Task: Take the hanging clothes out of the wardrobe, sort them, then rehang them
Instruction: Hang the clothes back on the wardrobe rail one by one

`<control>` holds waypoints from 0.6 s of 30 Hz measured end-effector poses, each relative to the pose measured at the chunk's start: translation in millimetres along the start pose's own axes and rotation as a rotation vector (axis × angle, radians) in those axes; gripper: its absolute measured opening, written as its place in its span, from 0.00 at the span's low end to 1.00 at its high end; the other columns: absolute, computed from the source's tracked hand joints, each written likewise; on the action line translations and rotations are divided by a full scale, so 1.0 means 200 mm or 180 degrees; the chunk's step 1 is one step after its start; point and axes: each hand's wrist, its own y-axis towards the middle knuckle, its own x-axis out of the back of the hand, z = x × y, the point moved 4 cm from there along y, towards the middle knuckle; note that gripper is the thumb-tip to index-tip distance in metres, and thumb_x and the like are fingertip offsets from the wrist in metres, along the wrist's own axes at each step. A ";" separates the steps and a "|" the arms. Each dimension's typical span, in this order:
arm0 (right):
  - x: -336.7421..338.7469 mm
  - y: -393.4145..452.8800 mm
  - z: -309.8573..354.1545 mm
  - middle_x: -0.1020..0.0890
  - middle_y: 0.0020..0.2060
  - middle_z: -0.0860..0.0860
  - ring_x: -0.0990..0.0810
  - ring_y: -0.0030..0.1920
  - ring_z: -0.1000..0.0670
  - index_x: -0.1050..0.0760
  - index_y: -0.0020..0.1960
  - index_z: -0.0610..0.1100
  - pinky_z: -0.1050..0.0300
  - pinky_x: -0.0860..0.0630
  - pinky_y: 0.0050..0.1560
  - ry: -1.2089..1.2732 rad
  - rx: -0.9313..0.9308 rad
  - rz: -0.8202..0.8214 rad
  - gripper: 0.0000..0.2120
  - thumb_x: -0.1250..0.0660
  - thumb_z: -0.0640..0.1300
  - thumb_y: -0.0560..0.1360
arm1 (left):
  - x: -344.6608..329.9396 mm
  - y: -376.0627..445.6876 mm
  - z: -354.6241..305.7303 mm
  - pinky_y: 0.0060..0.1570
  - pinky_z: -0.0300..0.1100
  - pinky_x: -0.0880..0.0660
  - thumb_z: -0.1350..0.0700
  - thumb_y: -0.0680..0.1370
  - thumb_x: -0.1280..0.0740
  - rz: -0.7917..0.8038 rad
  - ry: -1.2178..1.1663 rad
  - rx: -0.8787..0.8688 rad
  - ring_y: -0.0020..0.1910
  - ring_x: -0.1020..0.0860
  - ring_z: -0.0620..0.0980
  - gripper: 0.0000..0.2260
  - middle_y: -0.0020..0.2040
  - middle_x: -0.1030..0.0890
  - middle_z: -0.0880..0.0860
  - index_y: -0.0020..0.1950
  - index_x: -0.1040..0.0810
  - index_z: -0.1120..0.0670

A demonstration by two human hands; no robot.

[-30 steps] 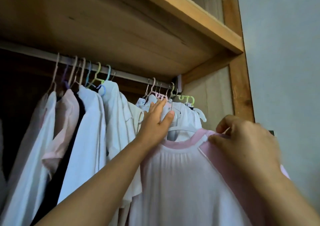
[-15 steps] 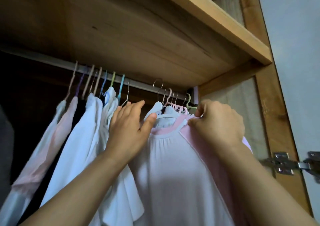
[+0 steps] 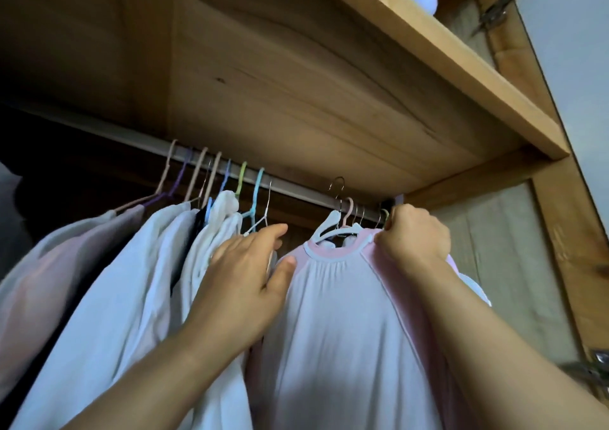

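Observation:
A white top with pink shoulders (image 3: pixel 342 324) hangs on a white hanger (image 3: pixel 329 228) just below the metal rail (image 3: pixel 296 187). My right hand (image 3: pixel 413 235) grips the top's right shoulder and the hanger end near the rail's right end. My left hand (image 3: pixel 250 265) lies with straight fingers against the white garments (image 3: pixel 131 281) on the left, its thumb touching the top's left shoulder. Several white and pale pink clothes hang on coloured hangers (image 3: pixel 227 179) further left. More hanger hooks (image 3: pixel 356 212) crowd behind the top.
A wooden shelf (image 3: pixel 428 44) runs close above the rail. The wardrobe's right side panel (image 3: pixel 501 265) stands right beside my right hand. Metal door hinges (image 3: pixel 593 368) stick out at the lower right and at the upper right. The far left interior is dark.
Both hands have lifted the pink-shouldered top up toward the rail and into the wardrobe. My left hand has pushed the white garments leftward, widening a gap on the rail.

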 end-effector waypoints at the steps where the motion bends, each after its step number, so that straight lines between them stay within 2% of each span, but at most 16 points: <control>1: -0.02 0.00 0.01 0.21 0.53 0.44 0.23 0.55 0.41 0.27 0.54 0.45 0.57 0.35 0.43 -0.0019 0.0008 0.0010 0.11 0.36 0.41 0.72 | 0.00 0.00 0.00 0.60 0.38 0.36 0.42 0.73 0.45 0.0013 -0.0052 -0.0020 0.61 0.30 0.42 0.25 0.57 0.25 0.40 0.69 0.31 0.46; 5: -0.12 -0.06 0.06 0.21 0.53 0.44 0.22 0.55 0.41 0.26 0.54 0.43 0.56 0.35 0.43 -0.0158 0.0186 0.0109 0.10 0.39 0.39 0.74 | -0.01 -0.02 0.01 0.54 0.27 0.39 0.40 0.73 0.46 0.0100 -0.0204 -0.0109 0.52 0.33 0.31 0.24 0.55 0.27 0.35 0.68 0.32 0.43; 7: -0.15 -0.11 0.07 0.20 0.51 0.44 0.22 0.53 0.41 0.26 0.52 0.44 0.56 0.36 0.42 -0.0169 0.0320 0.0110 0.09 0.40 0.40 0.74 | -0.02 -0.03 0.00 0.54 0.21 0.41 0.38 0.73 0.48 0.0105 -0.0263 -0.0175 0.53 0.34 0.25 0.25 0.54 0.27 0.34 0.68 0.31 0.43; 9: -0.16 -0.16 0.07 0.19 0.48 0.46 0.22 0.51 0.42 0.25 0.49 0.45 0.54 0.36 0.44 -0.0128 0.0576 -0.0132 0.10 0.41 0.46 0.72 | -0.02 -0.04 -0.01 0.57 0.18 0.45 0.37 0.71 0.50 0.0114 -0.0324 -0.0211 0.55 0.37 0.21 0.27 0.51 0.29 0.31 0.67 0.31 0.43; 11: -0.17 -0.23 0.07 0.19 0.47 0.47 0.22 0.50 0.42 0.22 0.48 0.44 0.52 0.39 0.50 0.0124 0.1013 -0.0505 0.14 0.37 0.51 0.67 | -0.02 -0.05 -0.02 0.59 0.23 0.42 0.38 0.72 0.50 0.0118 -0.0391 -0.0236 0.54 0.35 0.24 0.27 0.50 0.29 0.31 0.67 0.31 0.44; 13: -0.20 -0.33 0.08 0.19 0.51 0.47 0.21 0.53 0.43 0.21 0.52 0.44 0.49 0.40 0.58 0.0394 0.1474 -0.0802 0.23 0.36 0.57 0.64 | -0.01 -0.06 -0.03 0.57 0.32 0.38 0.40 0.73 0.48 0.0108 -0.0389 -0.0266 0.55 0.33 0.31 0.26 0.52 0.26 0.35 0.68 0.30 0.45; 15: -0.27 -0.43 0.11 0.20 0.58 0.47 0.23 0.60 0.44 0.23 0.60 0.46 0.45 0.43 0.63 0.0328 0.1873 -0.0698 0.31 0.41 0.64 0.65 | -0.01 -0.06 -0.03 0.54 0.34 0.36 0.43 0.75 0.45 0.0119 -0.0361 -0.0221 0.55 0.32 0.34 0.23 0.54 0.25 0.38 0.68 0.31 0.45; 17: -0.37 -0.51 0.14 0.22 0.62 0.48 0.27 0.66 0.43 0.26 0.65 0.49 0.40 0.46 0.66 -0.0005 0.2123 -0.0281 0.38 0.44 0.71 0.64 | -0.01 -0.07 -0.02 0.52 0.33 0.35 0.44 0.74 0.44 0.0161 -0.0333 -0.0186 0.56 0.32 0.34 0.22 0.56 0.25 0.38 0.69 0.32 0.44; 18: -0.43 -0.52 0.14 0.24 0.64 0.48 0.29 0.68 0.42 0.27 0.66 0.51 0.37 0.48 0.67 -0.0163 0.2159 -0.0029 0.41 0.46 0.74 0.62 | -0.01 -0.07 -0.02 0.55 0.33 0.35 0.45 0.74 0.44 0.0183 -0.0316 -0.0189 0.57 0.32 0.34 0.22 0.56 0.25 0.38 0.69 0.32 0.43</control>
